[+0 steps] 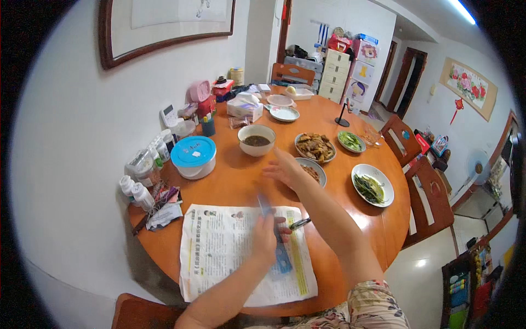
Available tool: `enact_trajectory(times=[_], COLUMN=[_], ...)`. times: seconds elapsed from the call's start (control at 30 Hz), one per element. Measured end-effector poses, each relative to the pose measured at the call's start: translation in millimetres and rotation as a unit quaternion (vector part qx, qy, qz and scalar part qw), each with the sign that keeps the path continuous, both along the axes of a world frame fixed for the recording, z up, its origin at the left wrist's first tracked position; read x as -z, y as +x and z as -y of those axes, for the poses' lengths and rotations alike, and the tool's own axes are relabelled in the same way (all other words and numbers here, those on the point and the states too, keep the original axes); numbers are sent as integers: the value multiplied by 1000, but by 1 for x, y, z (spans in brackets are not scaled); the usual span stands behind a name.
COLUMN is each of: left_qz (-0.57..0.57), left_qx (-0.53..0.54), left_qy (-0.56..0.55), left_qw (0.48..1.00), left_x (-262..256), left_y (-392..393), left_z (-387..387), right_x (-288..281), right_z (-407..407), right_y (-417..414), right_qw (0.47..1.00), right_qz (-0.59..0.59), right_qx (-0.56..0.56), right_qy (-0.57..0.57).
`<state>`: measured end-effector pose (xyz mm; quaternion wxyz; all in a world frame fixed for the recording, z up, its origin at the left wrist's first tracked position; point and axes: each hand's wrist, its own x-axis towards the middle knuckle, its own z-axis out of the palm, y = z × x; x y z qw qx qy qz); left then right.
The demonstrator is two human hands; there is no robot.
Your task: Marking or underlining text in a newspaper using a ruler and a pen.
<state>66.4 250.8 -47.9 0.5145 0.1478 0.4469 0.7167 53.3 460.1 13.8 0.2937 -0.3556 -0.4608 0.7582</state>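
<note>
My left hand (265,240) is over a newspaper sheet (222,263) at the table's near side, closed around a long, flat blue thing (282,261). Motion blurs that thing, so its kind is unclear. A dark pen (300,223) sits by the fingertips of this hand; whether they touch it I cannot tell. Farther forward, my right hand (284,169) is in the air with fingers apart and nothing visible in it. Close to it are a white bowl of dark liquid (257,140) and a partly covered dish of minced food (314,172).
A round wooden table (234,181) carries a braised dish (315,147), leafy greens (350,141) and a plate of green stems (372,185). Along the wall stand a blue-lidded tub (194,156), pill bottles (141,195) and a tissue pack (245,107). Wooden chairs (429,199) line the right.
</note>
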Motion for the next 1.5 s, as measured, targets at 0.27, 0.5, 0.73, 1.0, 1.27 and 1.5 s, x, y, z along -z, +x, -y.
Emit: enact_trajectory(times=[0.27,0.5,0.73,1.0,1.27,1.5], left_qz=[4,39,64,21,-46,-72], left_qx=[34,12,-44,15,-15,-7], left_qy=[3,9,7,-35,3,-15], left_qw=[999,999,997,999,999,997], left_x=[-13,-8,2,-4,0,3], left_y=[6,-1,-4,5,3,9], left_z=[-2,-3,5,3,-11,-10], right_x=[47,33,-24,-50,-20,-8], right_z=[-100,-73,10,118,195,203], right_y=[-69,-71,31,215,318,349], right_qw=[997,998,996,986,990,989], right_qz=[-59,-57,-26,95,128,134], right_qx=[4,38,-84,-136,-57,-45], right_qy=[-50,14,15,31,7,35])
